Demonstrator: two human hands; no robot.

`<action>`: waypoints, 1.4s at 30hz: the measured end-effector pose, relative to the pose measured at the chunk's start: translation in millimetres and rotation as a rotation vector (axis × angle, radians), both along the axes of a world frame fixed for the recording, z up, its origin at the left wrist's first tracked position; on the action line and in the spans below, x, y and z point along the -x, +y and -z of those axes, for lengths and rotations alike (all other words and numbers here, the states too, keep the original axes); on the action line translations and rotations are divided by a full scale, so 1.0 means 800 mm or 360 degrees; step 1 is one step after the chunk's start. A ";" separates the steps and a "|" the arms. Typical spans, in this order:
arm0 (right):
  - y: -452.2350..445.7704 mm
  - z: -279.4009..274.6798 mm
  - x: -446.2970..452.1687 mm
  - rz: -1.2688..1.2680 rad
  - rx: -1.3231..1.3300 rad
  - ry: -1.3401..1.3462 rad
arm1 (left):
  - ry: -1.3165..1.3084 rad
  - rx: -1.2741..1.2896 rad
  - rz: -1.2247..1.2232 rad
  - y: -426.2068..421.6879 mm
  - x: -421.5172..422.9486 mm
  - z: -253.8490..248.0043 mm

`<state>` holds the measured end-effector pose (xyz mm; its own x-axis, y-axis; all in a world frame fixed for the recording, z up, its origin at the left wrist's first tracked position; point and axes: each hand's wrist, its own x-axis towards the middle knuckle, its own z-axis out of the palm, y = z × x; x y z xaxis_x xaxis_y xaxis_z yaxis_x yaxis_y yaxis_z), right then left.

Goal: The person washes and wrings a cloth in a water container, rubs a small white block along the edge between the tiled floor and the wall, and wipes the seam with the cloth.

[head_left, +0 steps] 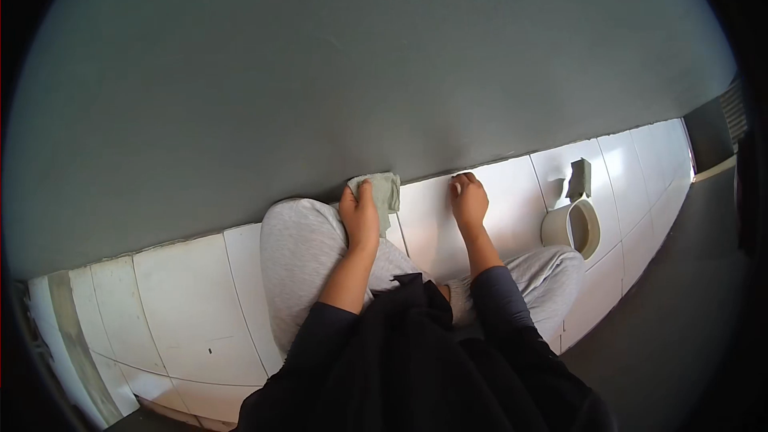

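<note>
My left hand (362, 212) is closed around a folded pale grey-green cloth (387, 192), thumb on top, just above my left knee. The cloth lies close to where the dark grey wall (384, 64) meets the white tiles (504, 192). Further right, my right hand (470, 198) has its fingers curled together near that same joint. Whatever is between its fingertips, if anything, is too small to make out. Right of my right knee a cream round container (558, 228) sits on the tiles, its open mouth facing me.
Beside the container, a small grey block-like piece (582, 178) stands on the tiles. My legs in light grey trousers (300, 264) rest on the tiled strip. A dark floor (640, 336) lies beyond the strip's right edge. A grey-brown band (76, 336) crosses its left end.
</note>
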<state>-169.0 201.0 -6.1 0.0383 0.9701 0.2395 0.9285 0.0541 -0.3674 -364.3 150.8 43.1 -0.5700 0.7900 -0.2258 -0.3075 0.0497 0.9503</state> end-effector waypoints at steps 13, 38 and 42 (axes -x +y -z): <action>-0.021 -0.001 0.056 -0.0576 -0.0074 0.0173 | -0.0023 -0.0041 -0.0125 -0.002 -0.003 -0.016; -0.052 -0.005 0.075 -0.0748 0.0050 0.0237 | 0.0039 -0.0076 -0.0182 0.003 -0.002 -0.002; -0.032 -0.003 0.084 -0.0716 -0.0039 0.0190 | 0.0007 -0.0085 -0.0159 0.002 -0.007 -0.015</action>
<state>-236.3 175.7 -3.8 -0.3565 0.8907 0.2820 0.7620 0.4519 -0.4638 -359.0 152.4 55.1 -0.6474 0.7400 -0.1824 -0.3042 -0.0314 0.9521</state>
